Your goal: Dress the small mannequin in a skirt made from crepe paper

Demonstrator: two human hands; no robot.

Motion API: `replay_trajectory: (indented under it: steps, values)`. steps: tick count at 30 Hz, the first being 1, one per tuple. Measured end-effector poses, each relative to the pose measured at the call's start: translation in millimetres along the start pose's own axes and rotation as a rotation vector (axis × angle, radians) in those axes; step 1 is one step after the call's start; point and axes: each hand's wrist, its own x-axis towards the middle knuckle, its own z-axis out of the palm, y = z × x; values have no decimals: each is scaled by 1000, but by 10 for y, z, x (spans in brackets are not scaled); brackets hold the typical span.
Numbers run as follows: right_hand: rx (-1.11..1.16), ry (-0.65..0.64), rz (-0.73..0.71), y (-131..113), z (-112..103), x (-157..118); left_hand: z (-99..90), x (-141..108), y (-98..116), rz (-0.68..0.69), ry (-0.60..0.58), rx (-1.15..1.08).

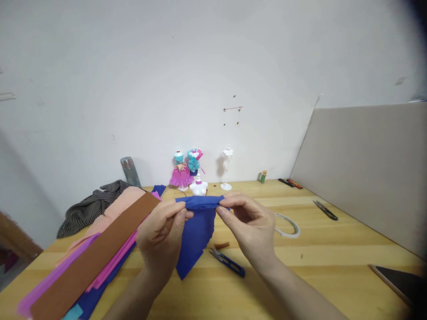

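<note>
Between my two hands stretches a blue piece of crepe paper (196,235), gathered into folds along its top edge. My left hand (163,235) pinches the left end of the gathered band, and my right hand (250,224) pinches the right end. The rest of the sheet hangs down in a pointed shape above the wooden table (273,280). Just behind the band stands a small white mannequin bust (199,187), its lower part hidden. Thread snips (228,262) with blue handles lie below my right hand, beside a small brown scrap (222,245).
Stacked coloured paper strips (96,253) and a striped cloth (91,206) cover the left side. Dressed mini mannequins (182,171), a bare stand (227,166) and a bottle (130,171) stand by the wall. A tape roll (293,231), black snips (326,210) and a phone-like slab (400,282) lie right.
</note>
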Motion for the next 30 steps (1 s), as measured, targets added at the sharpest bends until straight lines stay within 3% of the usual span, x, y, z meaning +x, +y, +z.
replay_trajectory:
  steps: [6,16,30]
  values:
    - [10,-26,-9,-22,-1,4,-28,-4,-23,15,-29,6]
    - [-22,-36,-9,12,-27,-16,10,-38,-21,9,44,-64]
    - [-220,-81,-195,40,-36,-6,-14,1,-181,32,6,39]
